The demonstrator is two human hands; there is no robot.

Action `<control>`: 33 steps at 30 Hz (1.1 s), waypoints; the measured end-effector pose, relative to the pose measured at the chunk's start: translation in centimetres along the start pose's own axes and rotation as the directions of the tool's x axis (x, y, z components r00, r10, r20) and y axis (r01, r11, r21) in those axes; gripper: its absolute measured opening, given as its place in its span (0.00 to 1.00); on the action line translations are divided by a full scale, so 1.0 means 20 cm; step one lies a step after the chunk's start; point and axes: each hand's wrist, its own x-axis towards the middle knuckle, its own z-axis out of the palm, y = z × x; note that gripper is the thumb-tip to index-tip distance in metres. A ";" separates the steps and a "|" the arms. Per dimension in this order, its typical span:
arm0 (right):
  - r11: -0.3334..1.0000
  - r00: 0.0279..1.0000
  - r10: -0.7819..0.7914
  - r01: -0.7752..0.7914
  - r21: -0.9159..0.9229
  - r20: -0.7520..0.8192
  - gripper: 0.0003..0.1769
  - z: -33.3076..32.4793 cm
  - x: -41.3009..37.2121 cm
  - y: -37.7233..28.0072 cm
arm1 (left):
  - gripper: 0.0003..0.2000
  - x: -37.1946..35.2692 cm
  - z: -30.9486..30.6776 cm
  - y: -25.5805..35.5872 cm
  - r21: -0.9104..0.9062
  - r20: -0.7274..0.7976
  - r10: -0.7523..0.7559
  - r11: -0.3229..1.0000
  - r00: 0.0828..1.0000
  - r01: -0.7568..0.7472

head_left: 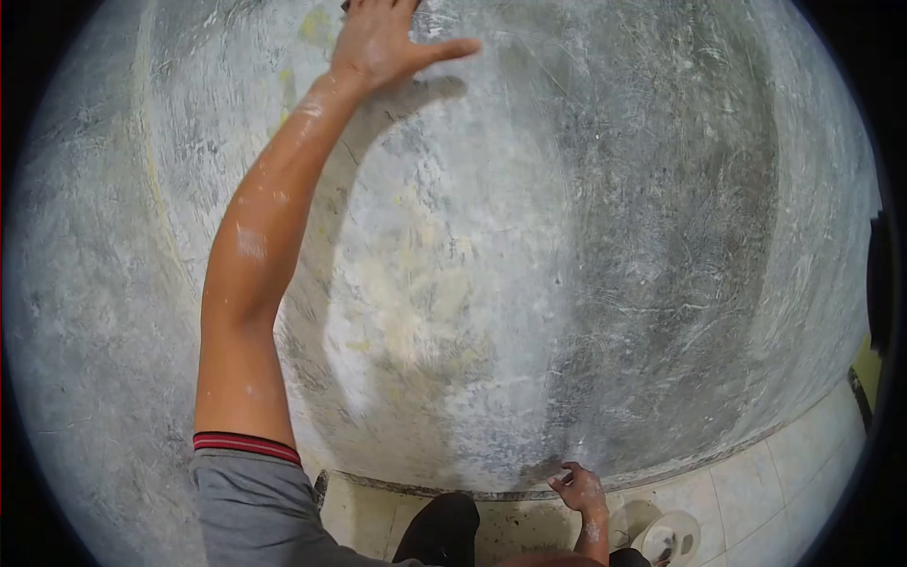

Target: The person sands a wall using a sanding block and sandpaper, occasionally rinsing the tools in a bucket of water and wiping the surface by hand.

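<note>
My left hand (378, 42) is raised at the top, fingers apart, thumb stretched to the right, against the grey plastered wall (642, 208). Its fingertips are cut off by the frame edge. White smears mark the left forearm. Low down, right of centre, my right hand (578, 489) hangs near the foot of the wall. Its fingers are curled with a gap between thumb and forefinger, and nothing shows between them. Right of it on the floor is a round pale container (688, 537) with dark things inside.
Pale floor tiles (756, 487) run along the wall's base, with a rough dark edge where they meet. My dark-clad knee (444, 529) is close to the wall. A dark object (881, 283) stands at the far right edge.
</note>
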 end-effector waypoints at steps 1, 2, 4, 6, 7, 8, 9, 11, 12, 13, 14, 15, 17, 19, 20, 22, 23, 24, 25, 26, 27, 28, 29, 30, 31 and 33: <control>1.000 1.000 -0.003 0.003 0.006 -0.005 0.34 0.00 -0.01 -0.02 | 0.59 -0.12 0.06 0.13 -0.026 -0.062 0.071 0.997 0.996 -0.072; 1.000 1.000 -0.009 0.009 0.011 -0.012 0.35 0.01 -0.02 -0.03 | 0.59 -0.27 0.10 0.27 -0.046 -0.128 0.139 0.988 0.982 -0.146; 0.999 1.000 -0.025 0.025 0.030 0.007 0.35 0.01 -0.02 -0.03 | 0.60 -0.59 0.12 0.52 -0.271 0.063 0.325 0.915 0.943 -0.297; 0.998 0.999 -0.038 0.038 0.049 0.011 0.36 0.01 -0.01 -0.03 | 0.60 -0.56 0.08 0.46 -0.180 0.152 0.381 0.918 0.912 -0.353; 0.998 0.999 -0.033 0.032 0.046 0.009 0.36 0.01 -0.01 -0.02 | 0.59 -0.54 0.07 0.41 -0.099 0.254 0.409 0.912 0.876 -0.397; 0.999 1.000 -0.024 0.023 0.041 0.016 0.36 0.01 -0.01 -0.02 | 0.60 -0.41 0.07 0.30 -0.089 0.097 0.366 0.929 0.925 -0.359; 0.999 0.999 -0.021 0.020 0.035 0.028 0.36 0.03 -0.02 -0.02 | 0.60 -0.28 0.05 0.18 0.014 0.032 0.298 0.954 0.954 -0.298; 0.999 0.999 0.014 -0.011 -0.052 0.049 0.36 0.05 -0.02 0.00 | 0.60 -0.03 -0.01 0.00 0.074 -0.043 0.039 0.997 0.998 -0.036; 0.998 0.999 0.018 -0.016 -0.055 0.049 0.36 0.05 -0.02 0.00 | 0.58 0.04 -0.02 -0.02 0.093 -0.061 -0.085 0.992 0.995 0.090; 0.999 0.999 -0.005 0.006 -0.037 0.050 0.36 0.05 -0.04 -0.01 | 0.58 0.00 0.02 0.03 0.087 -0.056 -0.088 0.992 0.995 0.093; 0.999 0.998 -0.029 0.030 -0.016 0.054 0.36 0.05 -0.05 -0.01 | 0.60 -0.11 0.09 0.11 0.104 -0.107 -0.017 0.994 0.994 0.028; 1.000 0.997 -0.027 0.028 -0.013 0.066 0.36 0.05 -0.07 -0.03 | 0.62 -0.24 0.13 0.21 0.125 -0.153 0.056 0.991 0.987 -0.037; 0.998 0.998 -0.030 0.028 0.051 0.051 0.35 0.03 -0.08 -0.06 | 0.62 -0.58 0.07 0.47 -0.174 0.115 0.229 0.963 0.967 -0.207; 0.999 0.999 -0.036 0.035 0.041 0.041 0.35 0.02 -0.09 -0.05 | 0.61 -0.85 0.08 0.62 -0.295 0.347 0.398 0.906 0.849 -0.304; 0.999 0.999 -0.044 0.043 0.030 0.031 0.35 0.02 -0.08 -0.05 | 0.61 -0.78 0.06 0.56 -0.298 0.338 0.408 0.901 0.848 -0.315; 0.999 0.999 -0.033 0.032 0.017 0.019 0.35 0.02 -0.07 -0.02 | 0.59 -0.57 0.04 0.37 -0.199 0.175 0.371 0.920 0.912 -0.336; 1.000 0.999 -0.029 0.029 0.008 0.015 0.36 0.04 -0.07 0.01 | 0.57 -0.43 0.04 0.26 -0.087 0.028 0.291 0.954 0.956 -0.288; 0.998 0.999 -0.037 0.038 -0.041 0.023 0.36 0.08 -0.05 0.06 | 0.58 -0.28 0.04 0.15 -0.107 0.056 0.131 0.986 0.990 -0.124; 0.998 0.999 -0.025 0.027 -0.050 0.030 0.36 0.08 -0.06 0.05 | 0.58 -0.21 0.03 0.15 0.019 0.001 0.059 0.998 0.998 -0.059; 0.998 0.999 -0.017 0.019 -0.054 0.034 0.36 0.07 -0.06 0.01 | 0.58 -0.20 0.06 0.18 0.147 -0.060 0.002 0.989 0.998 0.007; 0.998 0.998 -0.064 0.064 -0.016 0.015 0.36 0.08 -0.05 0.02 | 0.58 -0.29 0.10 0.26 0.124 -0.026 -0.018 0.992 0.999 0.021; 0.993 0.993 -0.114 0.114 0.026 -0.006 0.36 0.09 -0.05 0.01 | 0.56 -0.43 0.11 0.38 -0.046 -0.001 -0.025 0.999 1.000 0.025; 0.992 0.993 -0.119 0.119 0.036 -0.008 0.35 0.08 -0.05 -0.01 | 0.55 -0.57 0.11 0.51 -0.210 0.020 -0.028 0.977 0.999 0.032; 0.990 0.992 -0.129 0.130 0.050 -0.018 0.35 0.06 -0.05 -0.05 | 0.56 -0.77 0.18 0.64 -0.232 -0.020 -0.019 0.973 1.000 0.014; 0.991 0.993 -0.121 0.121 0.055 -0.001 0.35 0.04 -0.05 -0.07 | 0.57 -1.00 0.27 0.79 -0.249 -0.069 -0.012 0.969 0.998 -0.006; 0.990 0.992 -0.124 0.125 0.060 -0.010 0.35 0.00 -0.06 -0.10 | 0.59 -1.50 0.30 1.13 -0.245 0.229 -0.143 0.949 0.963 0.199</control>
